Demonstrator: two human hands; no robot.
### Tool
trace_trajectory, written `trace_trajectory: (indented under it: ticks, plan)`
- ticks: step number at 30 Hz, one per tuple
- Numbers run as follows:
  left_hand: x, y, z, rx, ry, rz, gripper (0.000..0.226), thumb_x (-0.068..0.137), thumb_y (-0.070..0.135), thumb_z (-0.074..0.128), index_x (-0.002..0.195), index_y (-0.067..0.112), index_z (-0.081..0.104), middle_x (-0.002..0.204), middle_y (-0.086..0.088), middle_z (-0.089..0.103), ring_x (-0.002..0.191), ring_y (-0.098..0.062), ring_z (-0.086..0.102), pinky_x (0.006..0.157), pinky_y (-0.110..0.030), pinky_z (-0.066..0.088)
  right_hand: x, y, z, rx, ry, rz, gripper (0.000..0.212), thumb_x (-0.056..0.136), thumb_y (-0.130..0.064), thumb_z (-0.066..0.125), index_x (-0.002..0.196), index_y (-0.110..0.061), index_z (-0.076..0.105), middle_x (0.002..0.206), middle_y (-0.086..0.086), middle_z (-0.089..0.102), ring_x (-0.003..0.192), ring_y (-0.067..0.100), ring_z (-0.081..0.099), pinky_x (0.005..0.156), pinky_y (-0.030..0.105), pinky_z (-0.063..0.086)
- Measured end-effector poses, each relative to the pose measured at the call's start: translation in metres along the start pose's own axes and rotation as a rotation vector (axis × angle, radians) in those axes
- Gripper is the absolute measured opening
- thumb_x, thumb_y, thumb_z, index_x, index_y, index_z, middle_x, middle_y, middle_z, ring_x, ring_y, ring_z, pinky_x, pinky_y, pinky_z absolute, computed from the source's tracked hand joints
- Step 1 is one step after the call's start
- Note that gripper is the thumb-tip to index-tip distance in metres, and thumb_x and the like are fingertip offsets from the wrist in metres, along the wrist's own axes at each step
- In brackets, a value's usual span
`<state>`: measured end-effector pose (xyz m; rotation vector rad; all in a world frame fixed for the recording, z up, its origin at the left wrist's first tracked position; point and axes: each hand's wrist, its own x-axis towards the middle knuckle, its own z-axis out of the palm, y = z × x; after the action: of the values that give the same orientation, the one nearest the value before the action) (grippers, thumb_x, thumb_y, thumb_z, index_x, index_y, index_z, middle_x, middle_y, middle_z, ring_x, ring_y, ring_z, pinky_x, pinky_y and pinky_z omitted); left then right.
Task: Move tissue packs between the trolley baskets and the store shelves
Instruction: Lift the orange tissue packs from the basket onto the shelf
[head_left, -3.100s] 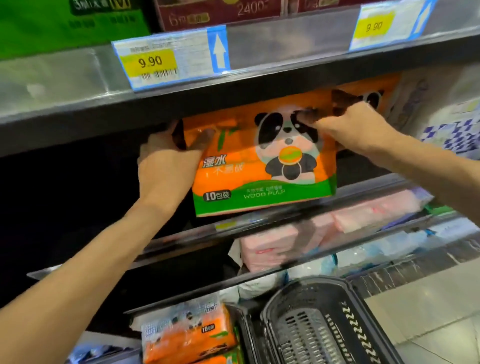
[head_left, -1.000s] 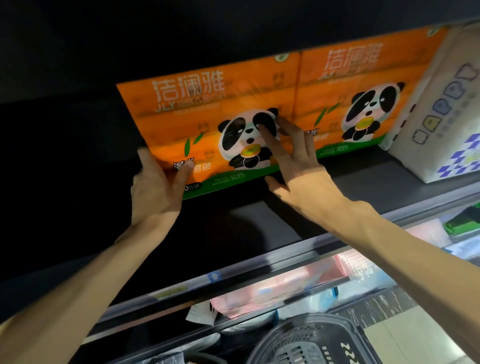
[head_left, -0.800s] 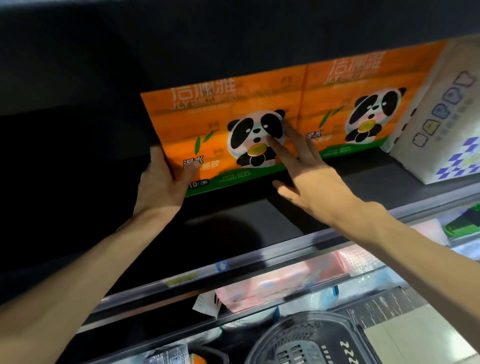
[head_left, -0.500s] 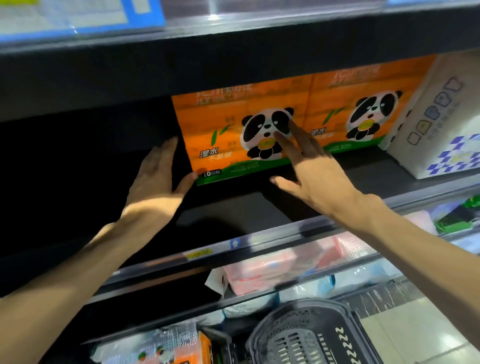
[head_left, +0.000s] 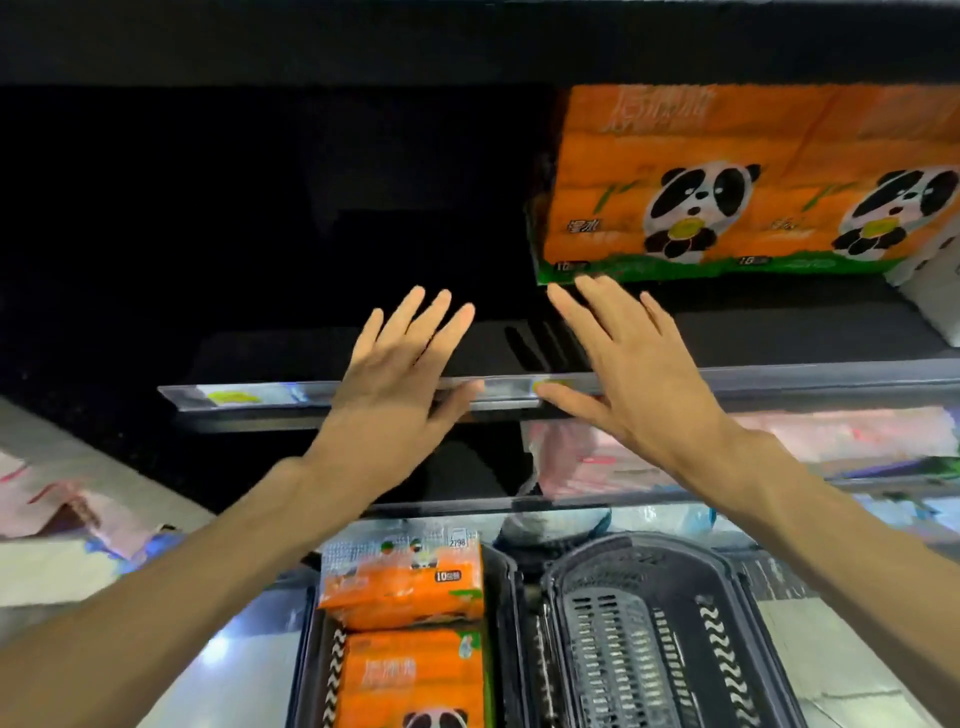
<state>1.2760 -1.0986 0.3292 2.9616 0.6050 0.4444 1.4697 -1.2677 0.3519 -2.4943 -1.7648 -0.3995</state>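
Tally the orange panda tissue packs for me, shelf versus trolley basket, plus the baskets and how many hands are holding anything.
Orange panda packs on the shelf: 2, left pack and right pack, side by side.
Orange panda packs in the left basket: 2, rear pack and front pack.
Trolley baskets: 2; the right basket shows no pack.
Hands holding anything: 0; left hand and right hand are open.
Total packs: 4.
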Motion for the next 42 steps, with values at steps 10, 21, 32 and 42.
trace_trajectory:
  ticks: [10, 21, 32, 42]
  plan:
    - [-0.150, -0.041, 0.030, 0.011, -0.072, -0.030, 0.066, 0.108, 0.053, 0.033, 0.163, 0.018, 0.021, 0.170, -0.007, 0.018, 0.159, -0.026, 0.007, 0.125, -0.058, 0.018, -0.055, -0.127, 0.046, 0.054, -0.135, -0.182, 0.089, 0.095, -0.070, 0.041, 0.163, -0.018, 0.017, 0.170, 0.016, 0.010, 0.157, 0.032, 0.009, 0.121, 0.058, 0.023]
    - [-0.321, -0.045, 0.139, -0.226, -0.452, -0.400, 0.074, 0.102, 0.067, 0.022, 0.159, 0.035, -0.012, 0.169, 0.006, -0.008, 0.156, -0.013, -0.011, 0.128, -0.048, 0.012, -0.172, -0.221, 0.167, 0.280, -0.545, -0.196, 0.091, 0.091, -0.070, 0.043, 0.163, -0.024, 0.011, 0.169, 0.010, 0.017, 0.157, 0.031, 0.014, 0.123, 0.056, 0.024]
    - [-0.404, -0.031, 0.263, -0.447, -0.757, -0.697, 0.091, 0.087, 0.082, 0.017, 0.161, 0.038, -0.014, 0.172, 0.000, 0.009, 0.156, -0.028, 0.019, 0.121, -0.048, 0.033, -0.249, -0.248, 0.296, 0.458, -0.941, 0.132, 0.099, 0.094, -0.067, 0.052, 0.162, -0.029, -0.009, 0.171, 0.002, 0.006, 0.157, 0.023, 0.008, 0.127, 0.040, 0.017]
    - [-0.403, -0.041, 0.369, -0.473, -0.686, -0.965, 0.098, 0.095, 0.060, 0.057, 0.163, 0.025, -0.005, 0.164, -0.008, 0.028, 0.145, -0.035, 0.038, 0.111, -0.055, 0.043, -0.281, -0.260, 0.404, 0.740, -1.047, 0.797, 0.108, 0.093, -0.049, 0.068, 0.161, -0.011, -0.007, 0.155, 0.019, 0.040, 0.136, 0.039, 0.050, 0.105, 0.049, 0.048]
